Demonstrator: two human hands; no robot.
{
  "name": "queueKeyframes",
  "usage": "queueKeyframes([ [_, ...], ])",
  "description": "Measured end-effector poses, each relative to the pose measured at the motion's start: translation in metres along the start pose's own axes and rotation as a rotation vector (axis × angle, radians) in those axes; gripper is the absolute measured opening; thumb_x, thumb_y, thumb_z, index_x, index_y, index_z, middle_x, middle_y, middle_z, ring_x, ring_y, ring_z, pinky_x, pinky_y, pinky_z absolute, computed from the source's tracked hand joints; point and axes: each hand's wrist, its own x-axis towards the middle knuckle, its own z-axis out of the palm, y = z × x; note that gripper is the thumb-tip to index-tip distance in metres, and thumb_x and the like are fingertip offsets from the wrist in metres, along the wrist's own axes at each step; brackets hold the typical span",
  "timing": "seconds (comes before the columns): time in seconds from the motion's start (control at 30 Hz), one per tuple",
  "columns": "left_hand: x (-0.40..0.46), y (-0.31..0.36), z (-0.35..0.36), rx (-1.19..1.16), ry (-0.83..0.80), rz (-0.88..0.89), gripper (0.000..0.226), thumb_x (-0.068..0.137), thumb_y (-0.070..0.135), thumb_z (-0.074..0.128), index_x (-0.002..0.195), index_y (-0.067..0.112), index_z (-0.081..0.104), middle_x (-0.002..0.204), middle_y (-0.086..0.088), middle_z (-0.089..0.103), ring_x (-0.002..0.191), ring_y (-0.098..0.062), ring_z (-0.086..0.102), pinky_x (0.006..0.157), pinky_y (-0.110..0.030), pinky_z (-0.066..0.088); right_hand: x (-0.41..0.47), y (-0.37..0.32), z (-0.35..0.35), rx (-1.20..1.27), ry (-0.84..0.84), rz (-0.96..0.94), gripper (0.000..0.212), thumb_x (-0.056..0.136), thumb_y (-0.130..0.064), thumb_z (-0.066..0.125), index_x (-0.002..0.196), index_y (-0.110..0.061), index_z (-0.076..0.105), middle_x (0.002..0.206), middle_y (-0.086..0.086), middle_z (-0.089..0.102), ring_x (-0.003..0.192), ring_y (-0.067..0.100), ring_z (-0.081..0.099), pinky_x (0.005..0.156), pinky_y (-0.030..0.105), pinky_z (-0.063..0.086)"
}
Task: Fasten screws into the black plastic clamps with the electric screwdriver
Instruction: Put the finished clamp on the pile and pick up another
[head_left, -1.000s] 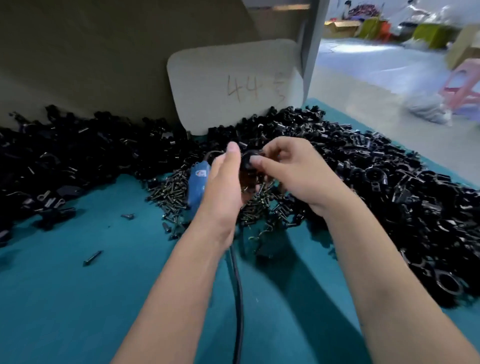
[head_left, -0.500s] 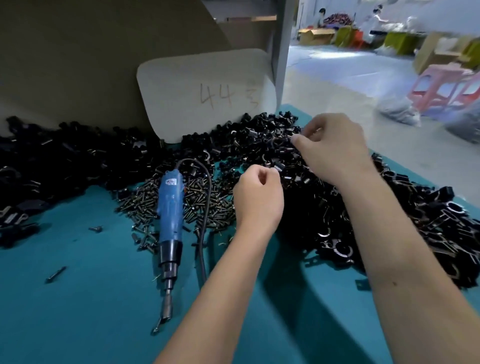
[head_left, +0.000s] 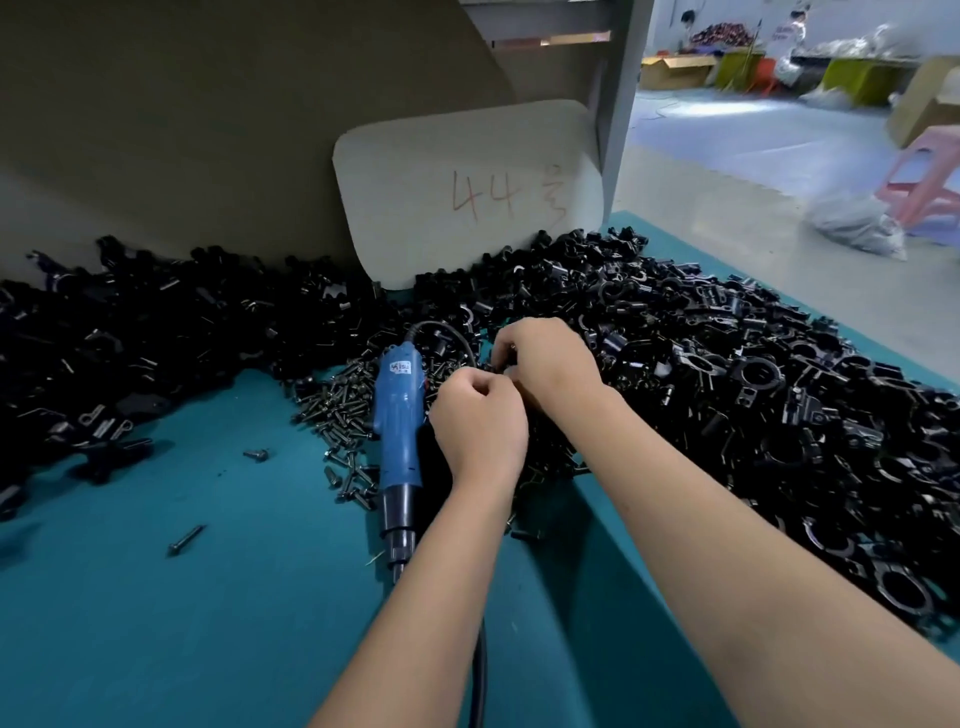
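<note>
While the blue electric screwdriver (head_left: 397, 415) is left lying untouched on the teal table (head_left: 156, 623), tip toward the near edge, beside the screws (head_left: 337, 405) heaped at its left, both hands are brought together just right of it. The left hand (head_left: 480, 431) is seen with fingers curled, though what is gripped, if anything, cannot be told. The right hand (head_left: 550, 364) is curled at the near-left edge of the black plastic clamps (head_left: 753, 389); its hold is hidden too.
</note>
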Motion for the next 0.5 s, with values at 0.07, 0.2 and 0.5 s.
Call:
queueKeyframes([
  [0.07, 0.001, 0.0, 0.0, -0.006, -0.006, 0.002, 0.016, 0.091, 0.015, 0.057, 0.077, 0.015, 0.064, 0.064, 0.005, 0.061, 0.045, -0.004, 0.05, 0.04, -0.02, 0.039, -0.002, 0.006, 0.002, 0.039, 0.128, 0.04, 0.03, 0.091, -0.004, 0.064, 0.095, -0.033, 0.07, 0.107, 0.006, 0.069, 0.096, 0.03, 0.066, 0.075, 0.036, 0.052],
  [0.2, 0.001, 0.003, -0.005, -0.039, -0.031, 0.022, 0.013, 0.091, 0.012, 0.057, 0.082, 0.008, 0.066, 0.074, -0.008, 0.07, 0.063, -0.023, 0.069, 0.057, -0.03, 0.059, -0.005, 0.012, -0.004, 0.126, 0.336, 0.032, 0.018, 0.095, -0.015, 0.066, 0.103, -0.029, 0.073, 0.088, 0.0, 0.07, 0.083, 0.025, 0.067, 0.073, 0.034, 0.052],
  [0.5, 0.013, 0.012, -0.058, -0.093, 0.057, 0.198, 0.016, 0.091, 0.014, 0.057, 0.078, 0.008, 0.065, 0.076, -0.015, 0.067, 0.066, -0.033, 0.064, 0.061, -0.044, 0.059, -0.023, -0.052, -0.009, 1.254, 0.212, 0.088, 0.04, 0.1, -0.006, 0.042, 0.079, -0.022, 0.073, 0.073, -0.003, 0.059, 0.063, 0.011, 0.048, 0.043, 0.023, 0.04],
])
